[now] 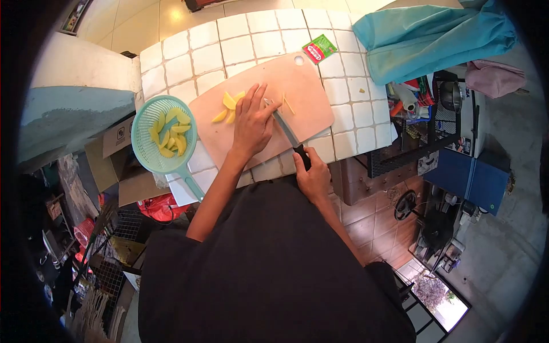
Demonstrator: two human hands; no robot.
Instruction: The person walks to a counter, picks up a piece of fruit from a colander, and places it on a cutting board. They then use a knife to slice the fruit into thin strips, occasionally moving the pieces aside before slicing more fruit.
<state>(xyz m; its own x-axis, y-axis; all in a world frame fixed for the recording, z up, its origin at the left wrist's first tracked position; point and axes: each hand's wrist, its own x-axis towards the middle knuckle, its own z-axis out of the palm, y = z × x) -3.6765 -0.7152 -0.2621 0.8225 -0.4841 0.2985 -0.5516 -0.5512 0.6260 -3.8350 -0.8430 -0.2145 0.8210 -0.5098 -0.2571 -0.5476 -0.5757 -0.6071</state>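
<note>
My right hand (313,176) grips the black handle of a kitchen knife (287,131), its blade slanting up and left over the pink cutting board (309,100). Palm down over the board, my left hand (253,123) has its fingers stretched forward and its thumb out at the blade near the tip. Whatever lies under that palm is hidden. Pale yellow wedges (230,101), possibly potato, lie just left of my left fingers. Thin yellow sticks (289,105) rest on the board right of the blade.
A mint-green strainer (135,137) with several yellow wedges stands left of the board, its handle pointing towards me. Beyond the board lies a green and red packet (319,49) on the white-tiled counter (206,60). Turquoise cloth (434,43) covers the far right corner.
</note>
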